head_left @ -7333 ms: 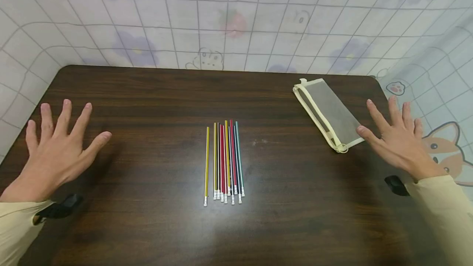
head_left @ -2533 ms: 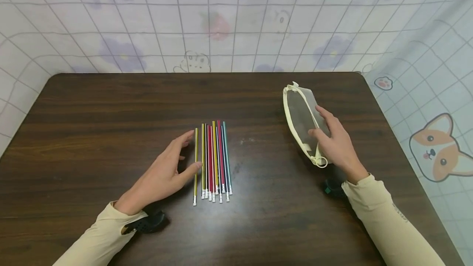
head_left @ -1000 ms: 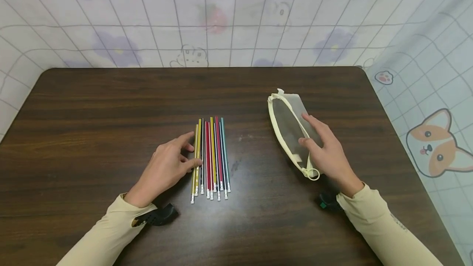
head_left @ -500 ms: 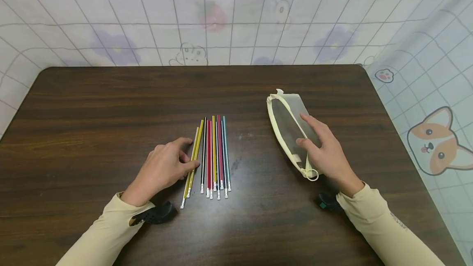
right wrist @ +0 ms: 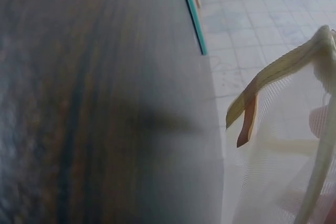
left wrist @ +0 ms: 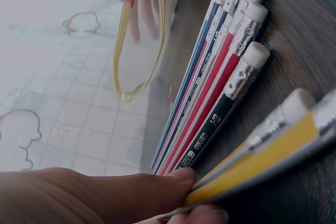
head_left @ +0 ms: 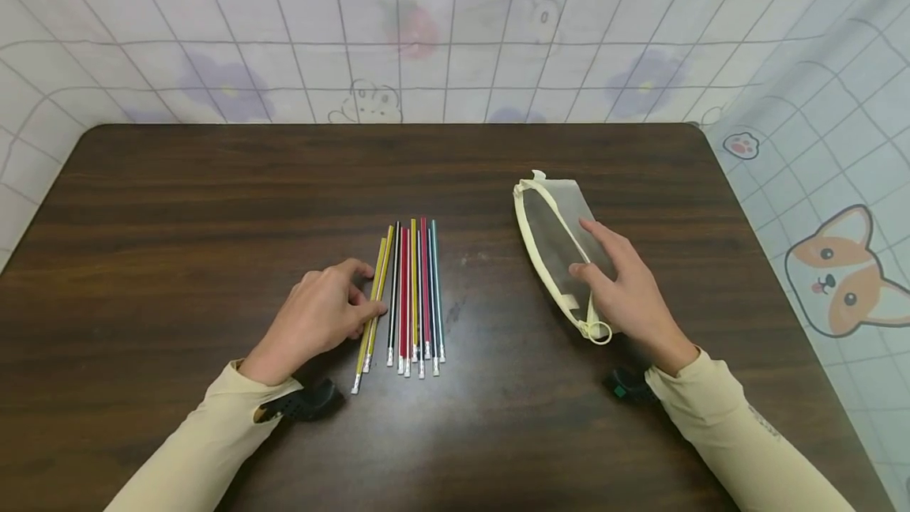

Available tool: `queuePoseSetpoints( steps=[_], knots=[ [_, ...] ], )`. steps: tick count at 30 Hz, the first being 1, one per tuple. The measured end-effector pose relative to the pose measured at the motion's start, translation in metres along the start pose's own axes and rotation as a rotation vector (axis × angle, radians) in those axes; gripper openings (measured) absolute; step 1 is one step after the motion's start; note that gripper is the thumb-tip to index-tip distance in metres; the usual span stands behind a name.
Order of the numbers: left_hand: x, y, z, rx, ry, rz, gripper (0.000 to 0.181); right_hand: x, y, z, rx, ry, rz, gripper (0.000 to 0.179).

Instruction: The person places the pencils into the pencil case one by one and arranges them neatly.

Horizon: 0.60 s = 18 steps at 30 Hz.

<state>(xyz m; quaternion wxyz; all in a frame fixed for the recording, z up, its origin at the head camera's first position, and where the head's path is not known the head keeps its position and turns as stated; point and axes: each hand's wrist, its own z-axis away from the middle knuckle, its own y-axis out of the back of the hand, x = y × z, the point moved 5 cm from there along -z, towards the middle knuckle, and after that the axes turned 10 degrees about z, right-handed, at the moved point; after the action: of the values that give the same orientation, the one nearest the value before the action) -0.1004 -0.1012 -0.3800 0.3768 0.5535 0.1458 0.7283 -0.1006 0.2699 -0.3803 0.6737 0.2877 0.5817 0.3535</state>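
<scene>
My left hand (head_left: 316, 314) pinches two yellow pencils (head_left: 364, 350) between thumb and fingers at the left side of a row of pencils (head_left: 415, 299). The pair slants a little apart from the row, white eraser ends toward me. In the left wrist view, the thumb (left wrist: 157, 184) presses near the yellow pencils (left wrist: 257, 156), beside a black pencil (left wrist: 215, 119). My right hand (head_left: 636, 303) holds a cream-edged mesh zip pouch (head_left: 550, 231), its mouth gaping toward the pencils. Through the mesh (right wrist: 283, 129) in the right wrist view, some fingers show blurred.
The row has red, black, yellow and teal pencils lying parallel on the dark wooden table (head_left: 235, 204). A tile-patterned cloth (head_left: 469, 54) hangs behind the table and along its right side. Each wrist wears a black device (head_left: 306, 401).
Both hands came inward from the table's sides. The right hand gripped the pouch, spread its mouth and shifted it left. The left hand pinched two yellow pencils and angled them away from the row.
</scene>
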Motion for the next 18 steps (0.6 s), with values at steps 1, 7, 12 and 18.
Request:
queuePoseSetpoints(
  steps=[1, 7, 12, 18],
  knots=[
    [-0.0003, 0.0000, -0.0006, -0.006, 0.001, 0.017, 0.053, 0.0002, 0.0002, 0.0001, -0.003, 0.001, -0.006, 0.065],
    [-0.0037, 0.0048, -0.0044, -0.024, 0.007, 0.177, 0.054, 0.0010, -0.0006, -0.0017, 0.002, 0.026, -0.031, 0.066],
    [-0.0044, 0.0072, -0.0035, -0.019, 0.004, 0.304, 0.056, 0.0002, 0.0000, -0.0031, 0.014, 0.051, -0.014, 0.065],
    [0.0013, 0.0008, -0.0023, -0.073, -0.004, 0.407, 0.056, -0.0038, 0.0035, -0.0025, -0.001, 0.089, 0.037, 0.069]
  ],
)
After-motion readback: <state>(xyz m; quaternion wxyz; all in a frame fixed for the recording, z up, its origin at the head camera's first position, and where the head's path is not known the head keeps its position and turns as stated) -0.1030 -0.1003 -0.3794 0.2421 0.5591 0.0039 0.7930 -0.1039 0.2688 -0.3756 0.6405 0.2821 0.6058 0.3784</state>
